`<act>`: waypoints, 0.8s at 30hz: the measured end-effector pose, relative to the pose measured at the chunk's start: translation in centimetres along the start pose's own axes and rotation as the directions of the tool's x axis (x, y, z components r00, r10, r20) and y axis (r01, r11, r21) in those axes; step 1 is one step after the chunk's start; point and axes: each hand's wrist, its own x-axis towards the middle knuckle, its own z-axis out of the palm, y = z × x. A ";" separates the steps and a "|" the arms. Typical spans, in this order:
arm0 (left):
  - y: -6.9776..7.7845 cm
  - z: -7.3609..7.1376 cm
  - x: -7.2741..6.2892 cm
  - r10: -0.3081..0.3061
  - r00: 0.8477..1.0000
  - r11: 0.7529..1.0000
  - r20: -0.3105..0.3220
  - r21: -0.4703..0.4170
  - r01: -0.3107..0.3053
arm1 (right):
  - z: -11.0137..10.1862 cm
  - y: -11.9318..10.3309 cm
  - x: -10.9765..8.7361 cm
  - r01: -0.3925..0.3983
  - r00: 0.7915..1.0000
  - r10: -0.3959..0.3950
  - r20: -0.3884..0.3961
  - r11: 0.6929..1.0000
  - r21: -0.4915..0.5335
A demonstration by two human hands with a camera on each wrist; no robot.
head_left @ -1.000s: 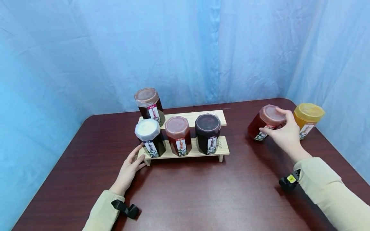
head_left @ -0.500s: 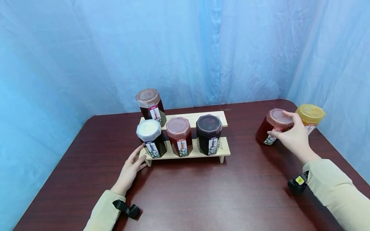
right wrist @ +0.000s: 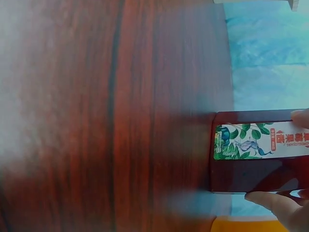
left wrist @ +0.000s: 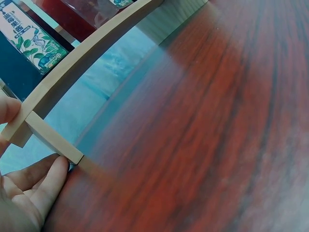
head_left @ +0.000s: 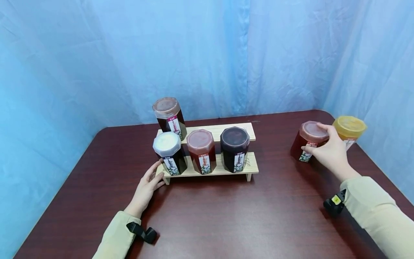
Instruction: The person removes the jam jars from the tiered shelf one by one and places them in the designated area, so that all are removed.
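Observation:
My right hand (head_left: 330,153) grips a jar of dark red jam (head_left: 302,144) around its upper part, thumb on the near side. The jar stands on the table at the right; its label (right wrist: 256,140) shows in the right wrist view. My left hand (head_left: 143,189) holds the left end of a two-step wooden rack (head_left: 207,173), with fingertips by its leg (left wrist: 55,137). On the lower step stand a white-lidded dark jar (head_left: 169,153), a red jar (head_left: 201,151) and a dark purple jar (head_left: 234,149). A brown-lidded jar (head_left: 169,117) occupies the upper step's left end.
A yellow jar (head_left: 350,127) stands just right of the held jar, partly behind my right hand. Blue curtains (head_left: 207,57) hang behind and beside the dark wooden table (head_left: 220,216). The rack's upper step (head_left: 223,131) has bare wood right of the brown-lidded jar.
My right hand has shifted the red jar to the right, closer to the yellow jar, mostly in the first half second. The left hand stays at the rack; the view shifts slightly.

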 end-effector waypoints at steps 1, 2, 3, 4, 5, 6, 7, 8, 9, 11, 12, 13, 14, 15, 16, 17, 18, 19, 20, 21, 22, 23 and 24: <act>0.0 0.0 0.0 -0.002 1.000 1.000 0.001 -0.003 0.002 | 0.0 0.0 0.1 0.003 1.000 -0.003 0.002 1.000 -0.001; 0.0 0.0 0.0 -0.002 1.000 1.000 0.003 -0.005 0.002 | -0.1 0.1 0.2 0.003 1.000 -0.003 0.005 1.000 -0.005; 0.1 0.0 0.0 -0.002 1.000 1.000 0.005 -0.008 0.002 | -0.1 0.1 0.3 0.008 1.000 -0.008 0.008 1.000 -0.004; 0.1 0.0 0.0 0.001 1.000 1.000 0.009 -0.011 -0.001 | -0.1 0.1 0.4 0.009 1.000 -0.009 0.014 1.000 -0.011; 0.1 0.0 0.0 0.001 1.000 1.000 0.011 -0.016 -0.001 | -0.2 0.1 0.5 0.012 1.000 -0.011 0.021 1.000 -0.017; 0.1 0.0 -0.1 0.001 1.000 1.000 0.011 -0.016 -0.001 | -0.2 0.2 0.6 0.015 0.999 -0.014 0.030 1.000 -0.028; 0.1 -0.1 -0.1 0.003 1.000 1.000 0.010 -0.015 -0.003 | -0.3 0.2 0.7 0.023 0.999 -0.021 0.041 0.999 -0.037; 0.1 -0.1 -0.1 0.005 1.000 1.000 0.010 -0.011 -0.005 | -0.3 0.2 0.8 0.031 0.998 -0.029 0.055 0.998 -0.047; 0.0 -0.1 -0.1 0.003 1.000 1.000 0.007 -0.008 -0.003 | -0.4 0.3 0.9 0.041 0.997 -0.037 0.068 0.997 -0.064; 0.0 -0.2 -0.1 0.002 1.000 1.000 0.000 0.000 -0.002 | -0.6 0.4 1.0 0.059 0.994 -0.050 0.098 0.994 -0.095; 0.0 -0.2 -0.1 0.001 1.000 1.000 -0.003 0.008 -0.001 | -0.7 0.4 1.0 0.067 0.992 -0.055 0.112 0.992 -0.108; -0.1 -0.2 -0.1 -0.001 1.000 1.000 -0.005 0.009 0.001 | -0.8 0.4 1.0 0.074 0.990 -0.059 0.126 0.990 -0.117; -0.1 -0.2 -0.1 -0.003 1.000 1.000 -0.006 0.012 0.003 | -0.8 0.5 1.0 0.078 0.989 -0.061 0.136 0.989 -0.123; -0.1 -0.2 -0.1 -0.006 1.000 1.000 -0.007 0.011 0.006 | -0.9 0.4 1.0 0.083 0.988 -0.064 0.143 0.988 -0.128; -0.1 -0.1 0.0 -0.007 1.000 1.000 -0.007 0.009 0.007 | -1.0 0.4 1.0 0.085 0.987 -0.064 0.150 0.988 -0.132; 0.0 -0.1 0.0 -0.007 1.000 1.000 -0.006 0.009 0.007 | -1.1 0.4 1.0 0.085 0.986 -0.064 0.155 0.987 -0.138; 0.0 -0.1 0.0 -0.009 1.000 1.000 -0.006 0.006 0.009 | -1.1 0.3 1.0 0.087 0.985 -0.064 0.158 0.986 -0.144; 0.0 -0.1 0.0 -0.009 1.000 1.000 -0.005 0.005 0.009 | -1.2 0.3 0.9 0.087 0.985 -0.062 0.159 0.984 -0.153; 0.0 -0.1 0.0 -0.008 1.000 1.000 -0.006 0.004 0.008 | -1.2 0.3 1.0 0.088 0.985 -0.062 0.158 0.983 -0.163; 0.0 -0.1 0.0 -0.007 1.000 1.000 -0.006 0.001 0.007 | -1.2 0.3 1.0 0.088 0.986 -0.060 0.158 0.981 -0.173; 0.0 -0.1 -0.1 -0.003 1.000 1.000 -0.004 0.002 0.003 | -1.2 0.3 1.0 0.087 0.986 -0.058 0.159 0.979 -0.185; 0.0 -0.1 0.0 -0.002 1.000 1.000 -0.004 0.000 0.002 | -1.2 0.3 1.0 0.086 0.986 -0.055 0.159 0.977 -0.196; 0.0 -0.1 0.0 -0.001 1.000 1.000 -0.004 -0.003 0.001 | -1.2 0.3 1.0 0.084 0.987 -0.052 0.155 0.975 -0.208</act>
